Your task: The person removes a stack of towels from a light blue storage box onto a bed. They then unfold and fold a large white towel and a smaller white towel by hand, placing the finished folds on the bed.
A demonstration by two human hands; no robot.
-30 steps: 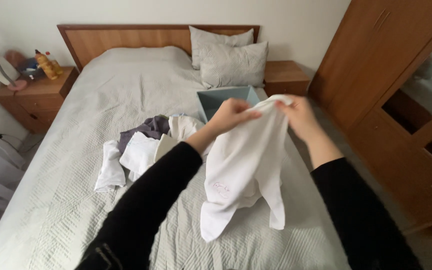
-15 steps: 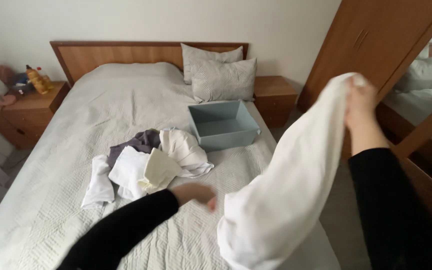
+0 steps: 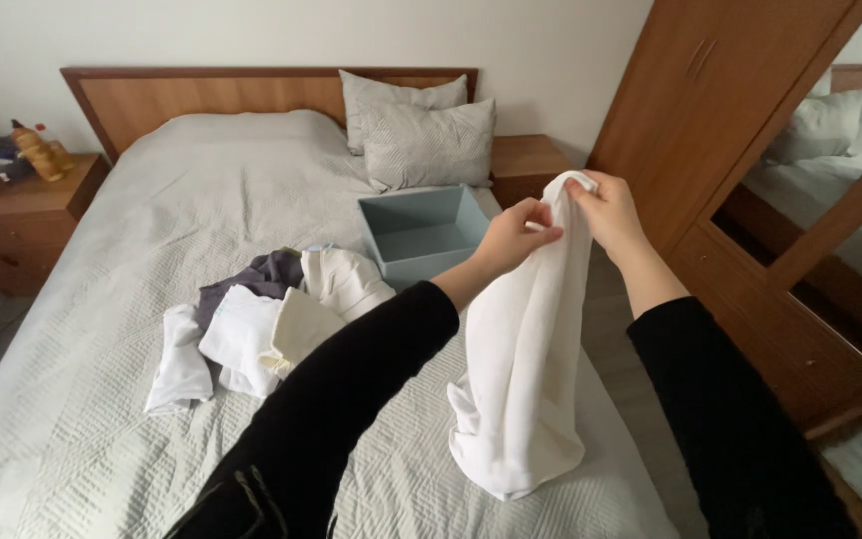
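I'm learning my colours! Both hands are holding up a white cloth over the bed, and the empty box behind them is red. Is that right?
Not quite. The head view shows the box is light blue, not red. The rest holds: the left hand and right hand pinch the top of the white cloth, which hangs over the bed, and the box looks empty.

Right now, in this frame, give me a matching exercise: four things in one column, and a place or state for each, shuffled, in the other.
Things:
1. white garment
2. blue box
3. pillows
4. pile of clothes

Places or states:
A. against the headboard
B. open and empty, on the bed
C. hanging from the left hand and right hand
D. heaped loose on the bedspread, left of the box

Pairs: 1-C, 2-B, 3-A, 4-D
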